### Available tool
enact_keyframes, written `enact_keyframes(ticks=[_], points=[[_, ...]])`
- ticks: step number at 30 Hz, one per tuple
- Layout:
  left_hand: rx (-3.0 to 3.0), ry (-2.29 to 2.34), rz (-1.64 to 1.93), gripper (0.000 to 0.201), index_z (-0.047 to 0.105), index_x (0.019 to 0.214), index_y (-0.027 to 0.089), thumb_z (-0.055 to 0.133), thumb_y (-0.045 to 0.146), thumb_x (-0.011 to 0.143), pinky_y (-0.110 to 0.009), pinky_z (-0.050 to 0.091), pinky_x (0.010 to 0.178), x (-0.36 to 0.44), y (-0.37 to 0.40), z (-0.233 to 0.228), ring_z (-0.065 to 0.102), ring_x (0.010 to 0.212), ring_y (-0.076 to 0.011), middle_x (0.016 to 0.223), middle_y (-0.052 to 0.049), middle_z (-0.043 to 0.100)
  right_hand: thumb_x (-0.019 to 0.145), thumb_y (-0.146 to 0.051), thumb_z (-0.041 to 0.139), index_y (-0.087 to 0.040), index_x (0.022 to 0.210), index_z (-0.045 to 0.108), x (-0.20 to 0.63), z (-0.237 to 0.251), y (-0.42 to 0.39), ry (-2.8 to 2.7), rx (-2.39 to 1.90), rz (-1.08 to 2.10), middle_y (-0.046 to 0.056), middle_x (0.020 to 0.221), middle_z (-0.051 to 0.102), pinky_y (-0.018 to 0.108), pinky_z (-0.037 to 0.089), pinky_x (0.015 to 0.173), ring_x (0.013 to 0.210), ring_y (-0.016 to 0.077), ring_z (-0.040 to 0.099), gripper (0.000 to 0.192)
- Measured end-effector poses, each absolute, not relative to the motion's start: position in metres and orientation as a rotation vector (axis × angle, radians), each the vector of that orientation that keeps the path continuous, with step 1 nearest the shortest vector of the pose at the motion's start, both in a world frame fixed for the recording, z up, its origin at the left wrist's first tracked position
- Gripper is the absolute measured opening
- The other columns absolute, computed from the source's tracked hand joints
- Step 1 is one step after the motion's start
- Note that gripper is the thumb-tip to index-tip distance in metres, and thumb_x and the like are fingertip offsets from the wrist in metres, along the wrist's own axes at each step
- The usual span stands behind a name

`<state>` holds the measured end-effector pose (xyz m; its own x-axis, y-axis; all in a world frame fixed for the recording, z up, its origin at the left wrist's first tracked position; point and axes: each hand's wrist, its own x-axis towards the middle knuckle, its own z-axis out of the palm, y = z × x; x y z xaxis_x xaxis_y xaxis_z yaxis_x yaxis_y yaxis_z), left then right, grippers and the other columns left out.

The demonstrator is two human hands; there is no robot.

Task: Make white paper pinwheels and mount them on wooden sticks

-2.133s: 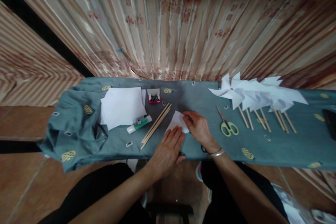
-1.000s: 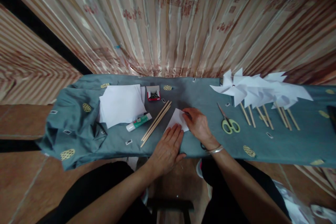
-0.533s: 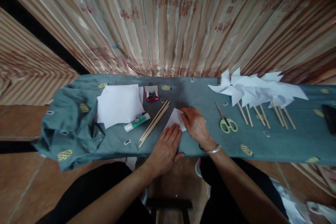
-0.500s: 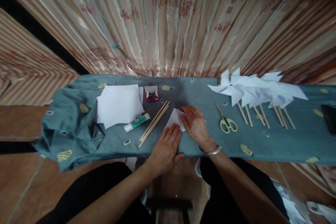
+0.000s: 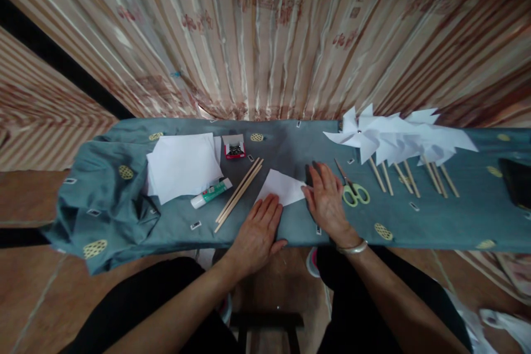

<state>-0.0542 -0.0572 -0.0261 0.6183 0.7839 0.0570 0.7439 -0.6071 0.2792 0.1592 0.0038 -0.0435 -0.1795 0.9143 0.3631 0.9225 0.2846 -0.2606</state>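
A folded white sheet of paper (image 5: 282,185) lies on the cloth-covered table in front of me. My left hand (image 5: 259,227) rests flat, its fingertips pressing the paper's lower left edge. At the paper's right corner is my right hand (image 5: 327,196), fingers stretched out and the thumb by the tip. Just left of the paper, several thin wooden sticks (image 5: 239,196) lie slantwise. Scissors (image 5: 354,192) with green handles lie right beside my right hand, their blades partly near its fingers.
At left is a stack of white paper (image 5: 185,166), with a glue tube (image 5: 211,193) and a small open red box (image 5: 234,147) of dark metal pieces nearby. Several white paper pinwheels (image 5: 394,135) on sticks lie at right. A dark object (image 5: 514,182) sits at the far right.
My right hand has slid right along the paper to its right corner, uncovering more of the sheet. My left hand stays on the lower left edge. The view has shifted slightly.
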Motion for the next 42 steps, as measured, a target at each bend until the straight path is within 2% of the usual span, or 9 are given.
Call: enact_keyframes(ticks=[6, 10, 14, 20, 25, 29, 33, 37, 42], points=[[2.630, 1.258, 0.230, 0.073, 0.036, 0.145, 0.002, 0.053, 0.050, 0.092, -0.052, 0.026, 0.118, -0.054, -0.057, -0.025, 0.028, 0.147, -0.0369, 0.154, -0.026, 0.036, 0.099, -0.032, 0.039, -0.011, 0.145, 0.041, 0.185, -0.042, 0.008, -2.061, -1.732, -0.126, 0.024, 0.150, 0.042, 0.056, 0.030, 0.111, 0.144, 0.0343, 0.032, 0.050], [2.643, 1.266, 0.239, 0.071, 0.036, 0.145, 0.003, 0.052, 0.049, 0.093, -0.051, 0.026, 0.118, -0.053, -0.057, -0.023, 0.030, 0.146, -0.0364, 0.154, -0.025, 0.037, 0.100, -0.030, 0.037, -0.010, 0.145, 0.041, 0.166, -0.031, -0.004, -2.110, -1.642, -0.106, 0.022, 0.152, 0.040, 0.055, 0.028, 0.113, 0.147, 0.0324, 0.028, 0.049], [2.662, 1.266, 0.265, 0.074, 0.034, 0.146, 0.003, 0.052, 0.051, 0.092, -0.052, 0.026, 0.118, -0.053, -0.057, -0.027, 0.029, 0.147, -0.0359, 0.154, -0.025, 0.037, 0.098, -0.036, 0.044, -0.006, 0.143, 0.043, 0.140, -0.027, -0.017, -2.206, -1.535, 0.020, 0.026, 0.151, 0.040, 0.053, 0.029, 0.112, 0.146, 0.0338, 0.028, 0.054], [2.652, 1.271, 0.266, 0.076, 0.034, 0.147, 0.004, 0.054, 0.052, 0.091, -0.051, 0.026, 0.119, -0.055, -0.056, -0.028, 0.029, 0.147, -0.0332, 0.154, -0.025, 0.037, 0.096, -0.028, 0.041, -0.013, 0.141, 0.046, 0.139, -0.041, -0.015, -2.142, -1.575, 0.078, 0.021, 0.150, 0.043, 0.053, 0.032, 0.110, 0.143, 0.0314, 0.034, 0.047], [2.656, 1.335, 0.281, 0.067, 0.036, 0.146, 0.007, 0.056, 0.041, 0.092, -0.051, 0.028, 0.118, -0.073, -0.068, -0.023, 0.034, 0.145, -0.0303, 0.153, -0.021, 0.041, 0.094, -0.024, 0.040, -0.012, 0.142, 0.045, 0.163, -0.047, -0.005, -2.039, -1.637, 0.084, 0.021, 0.152, 0.041, 0.057, 0.029, 0.112, 0.144, 0.0331, 0.033, 0.050], [2.652, 1.421, 0.339, 0.066, 0.033, 0.147, 0.008, 0.057, 0.033, 0.091, -0.053, 0.034, 0.116, -0.097, -0.089, -0.024, 0.035, 0.145, -0.0315, 0.153, -0.021, 0.041, 0.093, -0.024, 0.040, -0.011, 0.141, 0.046, 0.172, -0.047, -0.003, -2.003, -1.658, 0.077, 0.022, 0.149, 0.043, 0.058, 0.032, 0.111, 0.142, 0.0335, 0.034, 0.049], [2.636, 1.484, 0.302, 0.067, 0.034, 0.146, 0.007, 0.059, 0.033, 0.090, -0.054, 0.037, 0.114, -0.109, -0.107, -0.024, 0.037, 0.143, -0.0327, 0.152, -0.022, 0.042, 0.094, -0.024, 0.040, -0.010, 0.138, 0.049, 0.174, -0.048, -0.002, -1.993, -1.658, 0.062, 0.023, 0.147, 0.045, 0.060, 0.035, 0.109, 0.141, 0.0350, 0.036, 0.048], [2.591, 1.513, 0.327, 0.066, 0.035, 0.146, 0.009, 0.060, 0.032, 0.089, -0.056, 0.038, 0.114, -0.110, -0.116, -0.023, 0.036, 0.144, -0.0333, 0.153, -0.022, 0.041, 0.089, -0.014, 0.039, -0.009, 0.138, 0.049, 0.183, -0.053, 0.002, -1.980, -1.587, 0.062, 0.023, 0.146, 0.046, 0.060, 0.036, 0.111, 0.140, 0.0349, 0.037, 0.050], [2.477, 1.559, 0.507, 0.053, 0.039, 0.143, 0.014, 0.052, 0.031, 0.094, -0.056, 0.041, 0.111, -0.108, -0.114, -0.020, 0.044, 0.139, -0.0315, 0.148, -0.021, 0.047, 0.090, -0.012, 0.037, -0.012, 0.137, 0.051, 0.189, -0.053, 0.007, -1.944, -1.489, 0.057, 0.019, 0.144, 0.049, 0.059, 0.036, 0.112, 0.139, 0.0317, 0.041, 0.049]])
